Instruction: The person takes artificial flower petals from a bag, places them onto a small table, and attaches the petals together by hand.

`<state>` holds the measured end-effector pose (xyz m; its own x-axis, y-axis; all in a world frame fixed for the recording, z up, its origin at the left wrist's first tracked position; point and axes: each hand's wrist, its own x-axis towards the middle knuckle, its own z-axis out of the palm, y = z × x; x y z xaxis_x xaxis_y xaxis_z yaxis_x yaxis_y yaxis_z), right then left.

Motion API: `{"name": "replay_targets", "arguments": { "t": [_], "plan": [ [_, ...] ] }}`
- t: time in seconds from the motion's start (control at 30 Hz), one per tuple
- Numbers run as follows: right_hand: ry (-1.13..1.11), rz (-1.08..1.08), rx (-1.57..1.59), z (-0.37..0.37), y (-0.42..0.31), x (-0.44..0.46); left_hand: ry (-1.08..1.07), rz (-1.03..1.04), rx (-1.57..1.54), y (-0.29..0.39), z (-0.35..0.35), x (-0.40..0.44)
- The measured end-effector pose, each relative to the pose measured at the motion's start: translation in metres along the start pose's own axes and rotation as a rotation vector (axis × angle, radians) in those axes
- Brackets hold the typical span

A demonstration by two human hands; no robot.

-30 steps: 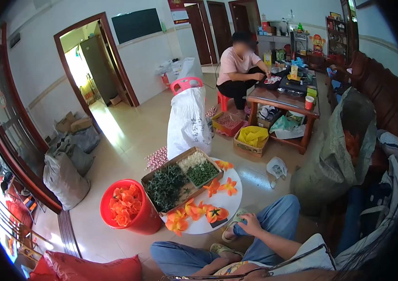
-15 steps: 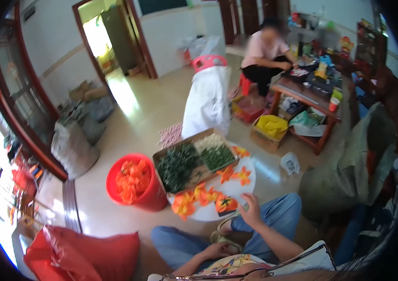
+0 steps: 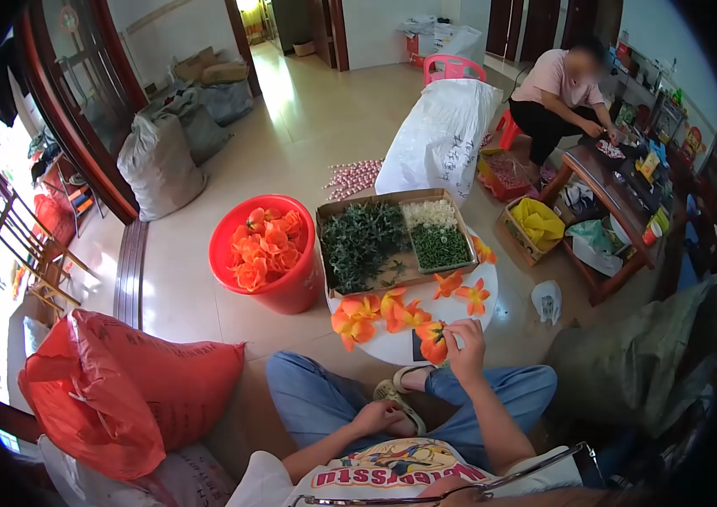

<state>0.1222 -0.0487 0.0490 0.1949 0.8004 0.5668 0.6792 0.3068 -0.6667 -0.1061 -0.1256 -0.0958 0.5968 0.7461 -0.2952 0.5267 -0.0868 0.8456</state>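
We see the right hand (image 3: 466, 345) with its fingers drawn narrow, pinching an orange flower (image 3: 433, 341) by its dark green base at the near edge of the round white table (image 3: 385, 346); we cannot tell whether the petals touch the tabletop. The left hand (image 3: 378, 417) rests low over the lap, fingers loosely curled, and we cannot tell if it holds anything. More loose flowers (image 3: 474, 296) lie on the table in front of a cardboard box (image 3: 392, 286). In that box we find dark green leaves (image 3: 363, 241) on the left and, on the right, white pieces (image 3: 428, 213) behind small green pieces (image 3: 443, 248). Just left of the table stands a red bucket (image 3: 282, 296) with orange blooms (image 3: 261, 253) inside.
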Motion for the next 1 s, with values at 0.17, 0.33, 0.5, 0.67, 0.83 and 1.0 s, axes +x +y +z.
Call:
{"name": "replay_targets", "arguments": {
  "t": [0.17,0.33,0.5,0.67,0.83,1.0],
  "plan": [
    [0.193,0.746,0.951,-0.003,-0.004,0.006,0.416,0.132,-0.201,0.059,-0.03,0.002],
    [0.044,1.138,1.512,-0.018,-0.048,0.022,0.523,0.267,-0.714,0.127,-0.064,0.011],
    [-0.132,0.93,1.289,0.004,-0.05,-0.012,0.452,0.309,-1.03,0.169,-0.093,0.013],
    [-0.17,0.95,1.075,0.025,-0.053,-0.021,0.406,0.172,-1.193,0.111,-0.093,0.023],
    [-0.116,0.73,0.9,0.013,-0.055,-0.011,0.929,0.126,-0.983,0.08,-0.184,0.025],
    [0.011,0.613,0.777,-0.011,-0.039,0.002,1.715,0.314,-0.006,0.078,-0.339,0.015]
  ]
}}
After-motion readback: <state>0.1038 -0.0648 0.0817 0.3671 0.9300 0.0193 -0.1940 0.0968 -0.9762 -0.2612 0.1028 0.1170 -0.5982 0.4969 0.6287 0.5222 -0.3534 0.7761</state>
